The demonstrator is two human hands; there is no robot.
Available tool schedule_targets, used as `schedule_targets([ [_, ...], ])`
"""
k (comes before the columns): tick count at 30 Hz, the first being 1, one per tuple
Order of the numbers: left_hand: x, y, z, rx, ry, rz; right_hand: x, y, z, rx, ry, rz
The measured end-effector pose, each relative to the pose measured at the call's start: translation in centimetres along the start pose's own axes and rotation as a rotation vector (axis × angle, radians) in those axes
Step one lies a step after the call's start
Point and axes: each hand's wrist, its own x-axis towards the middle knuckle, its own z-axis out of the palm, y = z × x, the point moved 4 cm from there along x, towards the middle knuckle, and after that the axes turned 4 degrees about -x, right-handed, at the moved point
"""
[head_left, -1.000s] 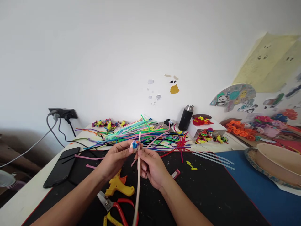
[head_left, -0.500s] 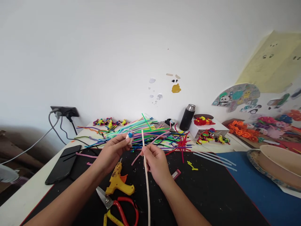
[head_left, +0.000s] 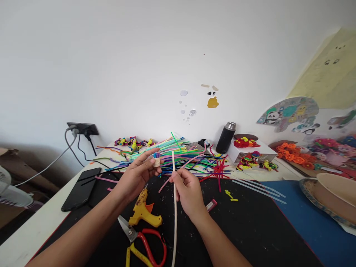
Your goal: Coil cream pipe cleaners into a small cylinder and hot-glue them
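Between the thumb and fingers of my left hand (head_left: 140,171) is a small coiled pipe-cleaner piece (head_left: 157,161), cream at the side with blue and purple on top. My right hand (head_left: 188,189) pinches a long cream pipe cleaner (head_left: 175,222) near its upper end; its tip points up and the rest hangs down toward me. The two held things are apart. Below my left hand lie a yellow glue gun (head_left: 144,212) and scissors (head_left: 151,246) with red and yellow handles, both on the black mat (head_left: 241,230).
A pile of coloured pipe cleaners (head_left: 164,148) spreads behind my hands. Farther back stand a black flask (head_left: 226,139) and a white box (head_left: 257,146) with small figures. A phone (head_left: 80,189) lies left, glue sticks (head_left: 260,191) right. A round bowl (head_left: 338,191) stands at far right.
My left hand has turned the small coiled piece, so its cream wound side and purple top now show. The view has swung slightly left; the right hand keeps its pinch.
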Motion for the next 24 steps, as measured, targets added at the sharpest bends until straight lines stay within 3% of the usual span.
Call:
schedule_targets([
  [8, 0.2, -0.3, -0.3, 0.043, 0.013, 0.004, 0.0, 0.1, 0.1, -0.005, -0.001, -0.01],
  [15, -0.1, 0.9, -0.4, 0.438, -0.013, 0.15, -0.3, 0.5, 0.1, -0.094, -0.041, -0.064],
  [19, 0.2, 1.4, -0.8, 0.51, -0.005, 0.194, -0.6, 0.5, 0.4, -0.147, -0.076, -0.097],
  [24, 0.4, 1.8, -0.8, 0.55, -0.057, 0.145, -0.8, -0.1, 0.6, -0.293, -0.095, -0.189],
])
